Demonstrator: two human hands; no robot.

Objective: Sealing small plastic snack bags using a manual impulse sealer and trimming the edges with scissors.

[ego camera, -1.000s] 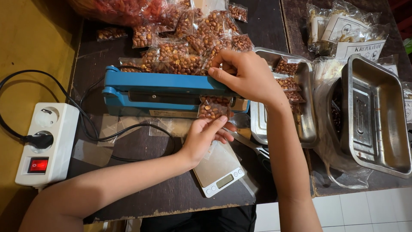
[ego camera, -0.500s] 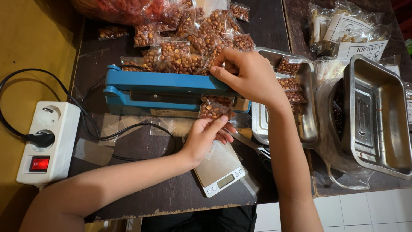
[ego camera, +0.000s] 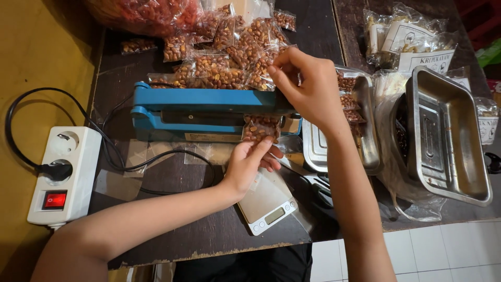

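Dark wooden table (ego camera: 219,235) beside a yellow surface, white tiled floor at lower right. Biggest item on it: a blue impulse bag sealer (ego camera: 209,112) lying across the middle, arm down over its base. Behind it a heap of small sealed peanut packets (ego camera: 229,47) and a large clear bag of reddish nuts (ego camera: 141,13). To the right, two steel trays: an empty deep one (ego camera: 449,141) sitting in crumpled plastic, and a shallower one (ego camera: 365,151) with a few filled packets in it. White power strip (ego camera: 65,175) with a red lit switch at left, black cable plugged in. Small digital pocket scale (ego camera: 266,201) near the table edge, below the sealer. The right hand (ego camera: 308,86) rests on the right end of the sealer arm, fingers curled together over it, seemingly pressing down. The left hand (ego camera: 250,162) holds a small clear peanut packet (ego camera: 261,128) from below, thumb and fingertips pinching its lower part, top edge tucked into the sealer mouth. The packet looks light, soft, with slippery film and loose nuts that shift; best held at the lower corners or sides, clear of the seal line, kept flat so the film doesn't wrinkle.
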